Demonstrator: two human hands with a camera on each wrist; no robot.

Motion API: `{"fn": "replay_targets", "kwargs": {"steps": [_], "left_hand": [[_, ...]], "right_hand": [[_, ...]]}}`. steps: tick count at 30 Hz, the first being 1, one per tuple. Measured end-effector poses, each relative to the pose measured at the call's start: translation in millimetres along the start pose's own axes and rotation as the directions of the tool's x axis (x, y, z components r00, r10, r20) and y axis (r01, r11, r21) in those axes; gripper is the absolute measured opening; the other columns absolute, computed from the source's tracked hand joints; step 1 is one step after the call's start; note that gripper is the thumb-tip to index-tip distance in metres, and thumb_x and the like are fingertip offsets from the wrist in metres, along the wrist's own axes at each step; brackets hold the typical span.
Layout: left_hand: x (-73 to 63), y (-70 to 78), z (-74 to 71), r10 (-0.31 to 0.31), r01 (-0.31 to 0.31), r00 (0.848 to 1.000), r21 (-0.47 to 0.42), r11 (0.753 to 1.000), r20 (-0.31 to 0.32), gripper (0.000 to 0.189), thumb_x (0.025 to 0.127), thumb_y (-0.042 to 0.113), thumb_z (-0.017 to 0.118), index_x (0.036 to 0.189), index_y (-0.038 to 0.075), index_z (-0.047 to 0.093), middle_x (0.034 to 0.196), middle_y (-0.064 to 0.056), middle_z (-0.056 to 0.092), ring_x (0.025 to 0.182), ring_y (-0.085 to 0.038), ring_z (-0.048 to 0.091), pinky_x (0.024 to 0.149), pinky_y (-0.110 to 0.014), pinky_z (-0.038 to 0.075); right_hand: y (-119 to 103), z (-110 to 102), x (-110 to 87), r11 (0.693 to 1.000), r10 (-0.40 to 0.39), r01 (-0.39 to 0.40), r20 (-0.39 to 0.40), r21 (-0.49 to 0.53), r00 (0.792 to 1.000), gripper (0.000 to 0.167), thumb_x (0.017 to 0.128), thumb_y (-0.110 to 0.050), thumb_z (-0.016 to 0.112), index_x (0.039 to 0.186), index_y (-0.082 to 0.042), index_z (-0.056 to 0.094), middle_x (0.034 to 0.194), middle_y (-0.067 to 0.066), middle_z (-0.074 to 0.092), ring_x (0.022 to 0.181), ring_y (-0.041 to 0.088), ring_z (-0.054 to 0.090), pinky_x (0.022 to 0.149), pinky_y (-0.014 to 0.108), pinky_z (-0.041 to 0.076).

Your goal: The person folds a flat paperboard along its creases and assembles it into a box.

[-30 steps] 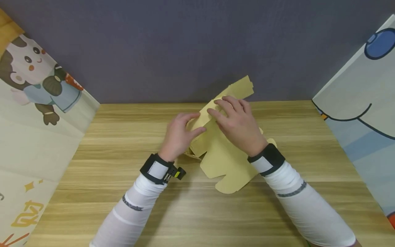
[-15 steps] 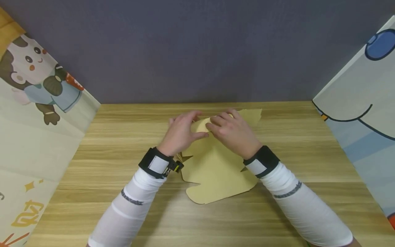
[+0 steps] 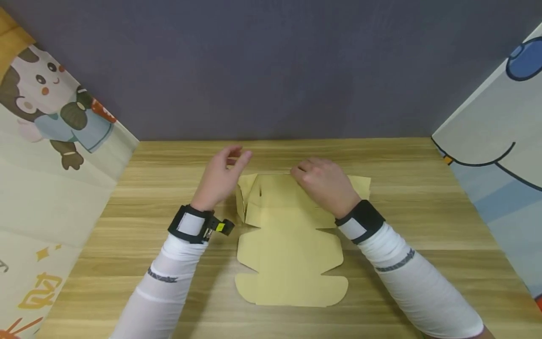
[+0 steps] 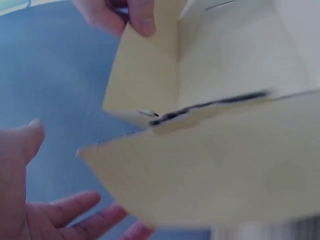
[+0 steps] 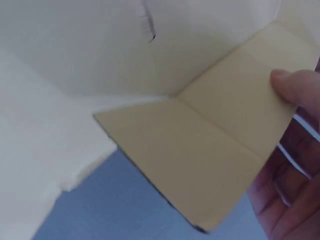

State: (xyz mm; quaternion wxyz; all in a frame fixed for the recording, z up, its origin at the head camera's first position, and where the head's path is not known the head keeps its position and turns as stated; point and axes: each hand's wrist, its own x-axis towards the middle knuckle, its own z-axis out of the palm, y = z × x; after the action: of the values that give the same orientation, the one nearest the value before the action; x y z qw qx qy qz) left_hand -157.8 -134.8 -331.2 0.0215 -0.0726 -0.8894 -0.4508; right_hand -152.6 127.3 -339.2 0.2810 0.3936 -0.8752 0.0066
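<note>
A tan cardboard box blank lies unfolded on the table, its long body and rounded tabs toward the person. At its far end a wall stands raised, and a side flap at the left is bent up. My right hand pinches that far wall; in the right wrist view the thumb presses on the creased panel, with the fingers behind it. Off the left end is my left hand, fingers loosely spread and holding nothing. In the left wrist view its fingertips sit right by a slanted cardboard edge.
Around the cardboard the wood-grain table extends to a dark grey back wall. Cartoon-printed panels stand at the left and right. The left wristband carries a small black device.
The cardboard has turned from a slant to square with the person, lowered and slid nearer. My left hand has let go and moved left; my right hand stays at the far wall.
</note>
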Motion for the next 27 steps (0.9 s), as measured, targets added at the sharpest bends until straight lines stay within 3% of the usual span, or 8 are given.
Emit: {"fn": "replay_targets", "kwargs": {"steps": [5,9,12,14,19,27], "left_hand": [[-1.8,-18.3,-7.7,-0.102,0.103,0.994,-0.055,0.993,0.028,0.072,0.094,0.067,0.035,0.14,0.012,0.048,0.133,-0.008,0.057,0.118,-0.025,0.056,0.099,-0.047,0.047],[-0.2,-34.2,-1.5,-0.123,0.134,0.986,-0.098,0.986,0.111,0.05,0.103,0.037,0.038,0.143,0.006,0.044,0.136,-0.014,0.055,0.121,-0.03,0.055,0.103,-0.048,0.044],[2.8,-46.0,8.5,-0.121,0.144,0.975,-0.12,0.982,0.186,0.047,0.1,0.014,0.04,0.146,0.005,0.039,0.139,-0.015,0.053,0.126,-0.03,0.053,0.107,-0.046,0.041],[4.4,-52.0,15.8,-0.122,0.152,0.968,-0.129,0.98,0.219,0.048,0.098,0.008,0.041,0.146,0.004,0.038,0.139,-0.016,0.053,0.126,-0.03,0.052,0.106,-0.044,0.043],[3.9,-59.6,29.8,-0.084,0.122,0.965,-0.143,0.982,0.25,0.046,0.096,0.0,0.048,0.142,0.001,0.043,0.131,-0.018,0.058,0.118,-0.03,0.059,0.097,-0.039,0.05],[-1.8,-56.0,45.4,0.006,0.032,0.964,-0.136,0.99,0.264,0.044,0.093,0.004,0.06,0.136,0.002,0.049,0.126,-0.015,0.061,0.111,-0.026,0.064,0.092,-0.032,0.054]], "right_hand": [[8.6,2.6,-1.5,0.999,0.044,-0.045,-0.063,-0.017,0.997,0.009,0.089,-0.002,0.063,0.09,-0.007,0.071,0.082,0.008,0.07,0.071,0.025,0.062,0.058,0.037,0.053],[13.6,9.1,-3.7,0.997,0.059,-0.064,-0.11,-0.046,0.992,0.009,0.09,-0.002,0.063,0.09,-0.005,0.072,0.084,0.01,0.071,0.073,0.027,0.064,0.058,0.037,0.053],[15.7,15.0,-5.7,0.995,0.062,-0.072,-0.132,-0.073,0.989,0.01,0.09,-0.002,0.063,0.093,-0.005,0.072,0.087,0.011,0.072,0.075,0.028,0.064,0.059,0.037,0.054],[16.3,19.1,-7.3,0.994,0.056,-0.068,-0.13,-0.091,0.99,0.012,0.091,0.0,0.061,0.095,-0.005,0.071,0.089,0.011,0.072,0.078,0.029,0.065,0.062,0.038,0.055],[14.8,26.5,-10.5,0.992,0.038,-0.051,-0.118,-0.117,0.992,0.016,0.091,0.002,0.059,0.097,-0.005,0.071,0.091,0.012,0.07,0.082,0.03,0.065,0.067,0.04,0.057],[6.3,27.9,-13.8,0.988,0.035,-0.053,-0.122,-0.142,0.992,0.02,0.091,0.004,0.054,0.095,-0.007,0.07,0.087,0.01,0.068,0.077,0.028,0.061,0.052,0.037,0.055]]}}
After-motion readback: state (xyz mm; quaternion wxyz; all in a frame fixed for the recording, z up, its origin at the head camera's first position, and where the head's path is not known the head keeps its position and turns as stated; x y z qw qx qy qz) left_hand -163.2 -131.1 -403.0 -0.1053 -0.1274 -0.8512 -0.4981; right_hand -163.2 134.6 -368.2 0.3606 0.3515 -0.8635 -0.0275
